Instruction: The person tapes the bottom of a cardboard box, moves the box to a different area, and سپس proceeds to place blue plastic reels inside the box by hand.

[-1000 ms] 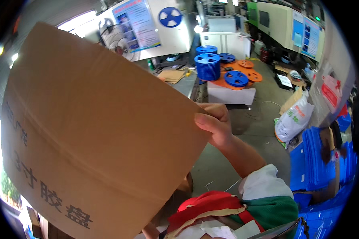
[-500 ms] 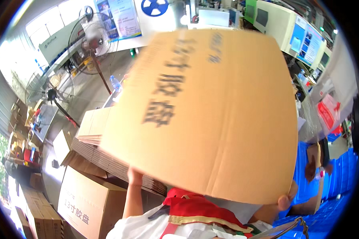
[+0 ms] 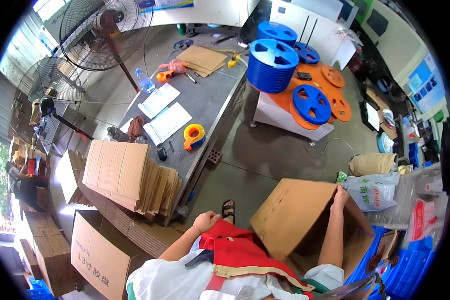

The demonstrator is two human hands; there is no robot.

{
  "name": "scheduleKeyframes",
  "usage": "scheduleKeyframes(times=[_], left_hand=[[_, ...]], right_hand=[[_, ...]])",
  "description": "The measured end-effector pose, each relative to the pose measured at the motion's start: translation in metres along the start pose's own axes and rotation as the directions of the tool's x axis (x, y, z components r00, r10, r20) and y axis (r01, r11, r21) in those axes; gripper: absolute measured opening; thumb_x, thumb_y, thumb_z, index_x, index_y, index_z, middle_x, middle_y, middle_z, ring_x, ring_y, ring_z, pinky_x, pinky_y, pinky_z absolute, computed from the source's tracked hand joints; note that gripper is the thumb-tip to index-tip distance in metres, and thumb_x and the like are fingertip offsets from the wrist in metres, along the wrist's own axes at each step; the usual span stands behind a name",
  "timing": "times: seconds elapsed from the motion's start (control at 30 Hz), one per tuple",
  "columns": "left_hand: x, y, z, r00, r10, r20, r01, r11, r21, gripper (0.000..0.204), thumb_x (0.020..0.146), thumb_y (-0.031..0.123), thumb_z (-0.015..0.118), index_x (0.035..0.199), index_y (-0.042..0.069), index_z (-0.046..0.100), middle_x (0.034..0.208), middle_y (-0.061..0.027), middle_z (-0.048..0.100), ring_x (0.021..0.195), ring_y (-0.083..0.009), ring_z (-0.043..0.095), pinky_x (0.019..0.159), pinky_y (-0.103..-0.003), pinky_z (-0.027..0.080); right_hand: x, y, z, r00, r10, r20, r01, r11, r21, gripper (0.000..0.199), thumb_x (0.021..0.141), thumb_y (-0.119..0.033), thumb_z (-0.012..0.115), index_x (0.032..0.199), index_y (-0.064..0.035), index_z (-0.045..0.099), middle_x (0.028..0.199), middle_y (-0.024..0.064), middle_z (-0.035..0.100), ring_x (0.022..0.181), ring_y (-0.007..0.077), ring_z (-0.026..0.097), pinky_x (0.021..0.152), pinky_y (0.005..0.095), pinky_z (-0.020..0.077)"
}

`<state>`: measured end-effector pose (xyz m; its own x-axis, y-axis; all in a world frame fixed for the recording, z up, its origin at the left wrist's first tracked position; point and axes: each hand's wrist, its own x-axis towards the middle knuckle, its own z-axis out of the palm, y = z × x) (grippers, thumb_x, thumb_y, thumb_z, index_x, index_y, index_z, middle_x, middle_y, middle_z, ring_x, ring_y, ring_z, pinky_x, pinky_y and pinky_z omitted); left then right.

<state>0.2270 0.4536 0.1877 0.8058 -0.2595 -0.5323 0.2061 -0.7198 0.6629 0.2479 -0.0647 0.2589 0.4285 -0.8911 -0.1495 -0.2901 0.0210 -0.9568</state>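
My right hand [image 3: 340,196] grips the upper edge of an opened-out cardboard box [image 3: 290,210], which stands tilted at my right side with its hollow inside facing me. My right forearm reaches across the box's opening. Just in front of my red apron [image 3: 235,250], my left hand [image 3: 206,221] is loosely curled, and nothing shows in it. It is nearest to a pile of flat folded cardboard [image 3: 117,172] on the left. Another open cardboard box [image 3: 97,255] with dark print stands at the lower left.
A grey table [image 3: 205,100] holds papers, a tape dispenser [image 3: 194,136] and a water bottle [image 3: 145,81]. Blue reels [image 3: 272,65] are stacked on an orange-topped stand beyond. Two fans [image 3: 107,30] are at left; blue crates [image 3: 410,270] and a plastic bag [image 3: 372,192] lie right.
The cardboard, held up in front of me by both hands, has come down to my right side and now shows an opened hollow. My left hand has let go of it.
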Motion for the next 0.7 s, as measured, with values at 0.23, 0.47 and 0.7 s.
scheduleKeyframes(times=[0.23,0.47,0.7], left_hand=[[0.082,0.059,0.038,0.944,0.018,0.331,-0.040,0.997,0.060,0.053,0.082,0.055,0.047,0.098,0.007,0.060,0.093,-0.0160,0.063,0.091,-0.0317,0.059,0.080,-0.040,0.046],[0.112,0.049,0.059,0.973,-0.210,0.090,0.214,0.976,-0.035,0.054,0.079,0.057,0.049,0.098,0.007,0.061,0.094,-0.0125,0.064,0.092,-0.0294,0.059,0.080,-0.038,0.046],[0.129,0.028,0.068,0.898,-0.437,-0.042,0.410,0.869,-0.276,0.051,0.080,0.053,0.051,0.097,0.006,0.062,0.092,-0.0161,0.064,0.091,-0.0303,0.060,0.079,-0.038,0.047]], right_hand=[[0.037,0.041,0.138,0.847,0.499,0.182,-0.522,0.846,0.108,0.020,0.082,-0.030,0.058,0.071,-0.0141,0.053,0.054,-0.0012,0.048,0.042,0.0073,0.041,0.036,0.0177,0.0310],[0.051,0.044,0.258,0.686,0.685,0.246,-0.724,0.609,0.325,0.022,0.084,-0.031,0.053,0.071,-0.0144,0.048,0.061,-0.0073,0.045,0.053,0.0069,0.040,0.052,0.0212,0.0369],[0.071,0.011,0.381,0.625,0.700,0.346,-0.781,0.565,0.266,0.023,0.086,-0.027,0.050,0.069,-0.0125,0.045,0.061,-0.0049,0.046,0.053,0.0073,0.043,0.051,0.0199,0.0388]])
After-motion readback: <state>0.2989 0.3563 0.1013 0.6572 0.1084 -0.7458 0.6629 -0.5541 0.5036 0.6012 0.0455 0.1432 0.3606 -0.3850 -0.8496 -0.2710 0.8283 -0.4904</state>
